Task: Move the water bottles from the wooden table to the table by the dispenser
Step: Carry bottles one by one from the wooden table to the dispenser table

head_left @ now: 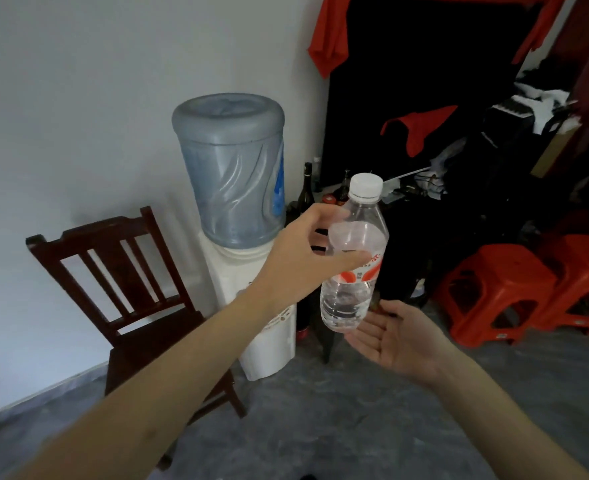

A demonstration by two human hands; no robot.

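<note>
My left hand [307, 251] grips a clear plastic water bottle [353, 268] around its upper body, holding it upright in the air. The bottle has a white cap and a red and white label, and is partly filled with water. My right hand [400, 337] is open, palm up, just under and to the right of the bottle's base. Whether it touches the base I cannot tell. Behind the bottle stands a white water dispenser [251, 299] with a large blue jug [232, 168] on top. A dark small table [407, 199] sits right of the dispenser, mostly hidden by the bottle and my hand.
A dark wooden chair [127, 292] stands left of the dispenser against the white wall. Dark glass bottles [307, 188] stand on the small table. Red plastic stools [500, 292] sit at the right. Red and black clothes hang behind them. The floor is grey.
</note>
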